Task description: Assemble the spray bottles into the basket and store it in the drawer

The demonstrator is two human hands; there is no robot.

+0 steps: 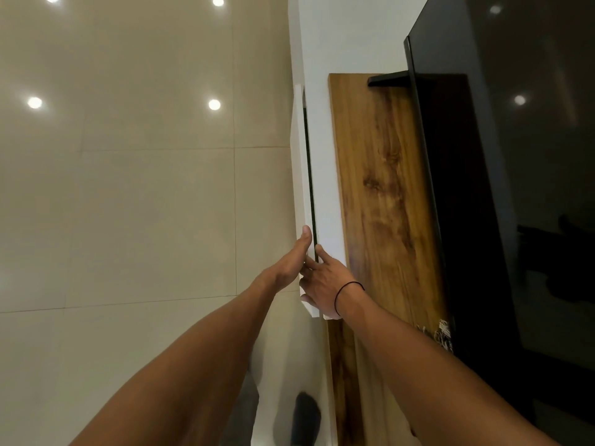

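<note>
A white drawer front [302, 162] runs along the white cabinet top [325, 156], with a thin dark gap between them, so the drawer stands only slightly out. My left hand [291, 262] rests against the outer face of the drawer front with its thumb on the top edge. My right hand [325, 284], with a black band on the wrist, holds the near end of the same panel, fingers curled over its edge. No basket or spray bottle is in view, and the inside of the drawer is hidden.
A brown wooden panel [380, 188] lies behind the cabinet top, and a large black screen [515, 156] with a small black shelf [388, 80] stands to the right. Glossy beige floor tiles [145, 188] fill the left. My foot [306, 413] shows at the bottom.
</note>
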